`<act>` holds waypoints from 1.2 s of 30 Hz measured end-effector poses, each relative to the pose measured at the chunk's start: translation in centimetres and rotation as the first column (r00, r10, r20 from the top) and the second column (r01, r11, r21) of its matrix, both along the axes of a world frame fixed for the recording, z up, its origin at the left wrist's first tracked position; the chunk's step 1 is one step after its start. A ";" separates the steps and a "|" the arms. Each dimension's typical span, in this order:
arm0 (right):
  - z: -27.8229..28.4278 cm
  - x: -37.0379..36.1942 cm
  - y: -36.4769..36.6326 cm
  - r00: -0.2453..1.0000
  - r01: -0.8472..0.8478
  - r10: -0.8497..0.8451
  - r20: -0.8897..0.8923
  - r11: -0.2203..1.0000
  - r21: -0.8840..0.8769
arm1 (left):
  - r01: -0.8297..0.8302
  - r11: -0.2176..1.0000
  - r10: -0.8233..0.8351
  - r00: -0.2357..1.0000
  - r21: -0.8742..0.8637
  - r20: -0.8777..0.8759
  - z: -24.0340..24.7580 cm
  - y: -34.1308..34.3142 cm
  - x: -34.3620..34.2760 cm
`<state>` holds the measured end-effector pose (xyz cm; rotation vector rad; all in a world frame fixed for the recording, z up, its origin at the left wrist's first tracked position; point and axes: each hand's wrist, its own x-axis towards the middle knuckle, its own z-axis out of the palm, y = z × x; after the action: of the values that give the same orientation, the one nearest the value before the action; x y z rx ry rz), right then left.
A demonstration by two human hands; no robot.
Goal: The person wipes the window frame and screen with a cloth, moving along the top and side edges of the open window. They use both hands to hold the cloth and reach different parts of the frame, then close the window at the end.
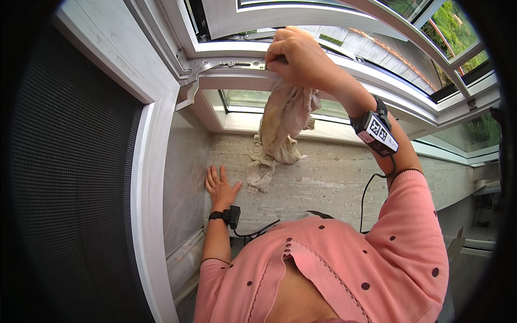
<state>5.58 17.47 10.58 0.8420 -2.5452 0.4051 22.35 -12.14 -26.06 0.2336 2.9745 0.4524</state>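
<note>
My right hand is raised to the window frame, its fingers curled beside the metal hinge arm. A pale, stained rag hangs crumpled from under that hand. Its lower end reaches down over the stone sill. The fingertips and the top of the rag are partly hidden by the hand. Lower down, my left hand lies flat on the sill's left end, next to the side wall, fingers spread and holding nothing.
An open window sash stands beyond the frame. On the left is a dark mesh screen in a white frame. A black cable runs from the device on my right wrist. Pipes run low beside the left wall.
</note>
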 end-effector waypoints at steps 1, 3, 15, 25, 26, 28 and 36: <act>0.4 -0.3 0.3 0.998 -0.049 0.050 0.037 0.999 -0.005 | 0.002 1.000 -0.002 1.000 0.006 0.001 0.0 0.0 0.0; 1.1 -0.8 0.9 0.983 -0.115 0.113 0.146 0.993 0.006 | 0.001 1.000 -0.001 1.000 0.001 0.002 -0.1 0.0 0.0; 0.1 -1.0 0.9 0.994 -0.109 0.109 0.028 0.994 -0.024 | 0.002 1.000 -0.002 1.000 -0.001 -0.019 -0.2 0.0 0.1; -2.0 0.6 -0.4 0.973 0.068 -0.076 -0.218 0.997 -0.042 | -0.005 1.000 0.005 1.000 0.001 -0.004 -0.1 0.0 0.0; -1.8 0.4 -0.2 0.982 0.050 -0.061 -0.177 0.996 -0.069 | -0.002 1.000 0.002 1.000 0.003 -0.001 -0.1 0.0 0.0; -1.1 -0.1 0.3 0.999 -0.021 0.017 -0.050 0.996 -0.087 | -0.008 1.000 0.008 1.000 0.002 0.022 0.1 0.1 -0.1; -0.2 -1.0 1.0 0.994 -0.107 0.107 0.003 0.994 0.001 | -0.019 1.000 0.020 0.999 -0.018 0.045 0.3 0.2 -0.1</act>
<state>4.61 18.46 10.35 0.9813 -2.5101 0.4386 22.28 -11.95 -25.73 0.1897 2.9374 0.4274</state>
